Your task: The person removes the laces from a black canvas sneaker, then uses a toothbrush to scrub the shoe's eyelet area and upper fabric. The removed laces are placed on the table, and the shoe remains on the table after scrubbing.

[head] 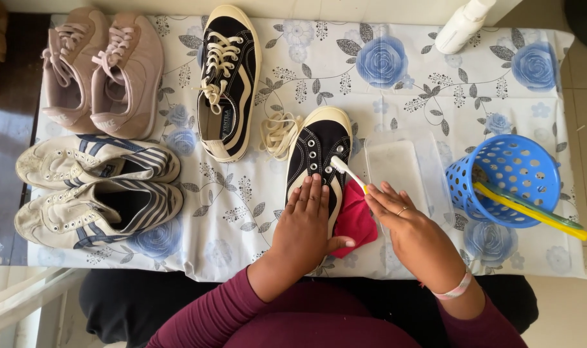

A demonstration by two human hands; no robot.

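Pressing flat and open, left hand (304, 222) pins black shoe (317, 154); right hand (406, 222) grips toothbrush (348, 174) against its side.

You've got one label in view: a small rectangular tag (224, 120), dark with pale print, hanging off the laced black-and-white sneaker (229, 77) at the top middle of the table. The white plastic bottle (462, 26) at the top right shows no label. No signs or screens.

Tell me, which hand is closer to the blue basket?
The right hand. It holds a toothbrush just left of the blue basket. The left hand is farther away, pressing down on the black lace-less sneaker.
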